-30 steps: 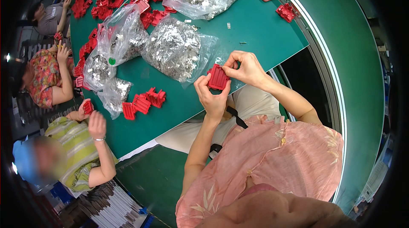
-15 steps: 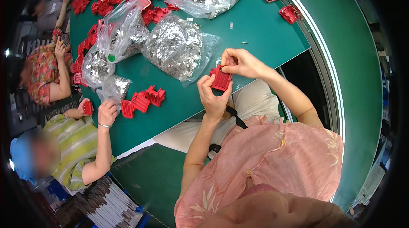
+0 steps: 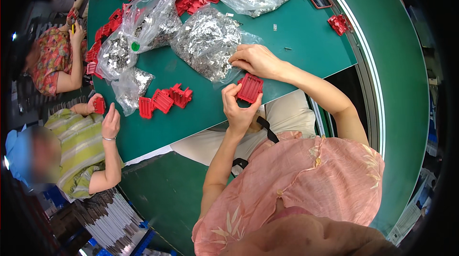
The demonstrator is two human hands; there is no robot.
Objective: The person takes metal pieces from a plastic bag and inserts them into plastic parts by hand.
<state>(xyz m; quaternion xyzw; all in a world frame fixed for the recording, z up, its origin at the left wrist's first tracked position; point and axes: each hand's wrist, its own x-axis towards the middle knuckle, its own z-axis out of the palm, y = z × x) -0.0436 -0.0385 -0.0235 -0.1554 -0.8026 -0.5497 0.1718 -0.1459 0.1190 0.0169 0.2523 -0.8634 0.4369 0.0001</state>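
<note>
**Holding a red plastic frame at the counter edge**

Gripping a small red rectangular plastic frame (image 3: 249, 88), the left hand (image 3: 239, 111) has its fingers (image 3: 230, 94) curled up around the frame's left and bottom edges, so it's properly held, just off the near edge of the green counter (image 3: 306, 41). The right hand (image 3: 255, 60) sits right above the frame, fingers bent and bunched together, resting at the open edge of a clear plastic bag of small silvery metal pieces (image 3: 206, 41). Can't tell if those fingers actually pinch one of the pieces or just touch the bag.

Left of the holding fingers there's a little cluster of the same red frames (image 3: 165, 99) lying on the counter, with more bags of metal bits further out. A co-worker in a striped yellow-green shirt (image 3: 79, 148) sits well off to the left, holding a red part.
</note>
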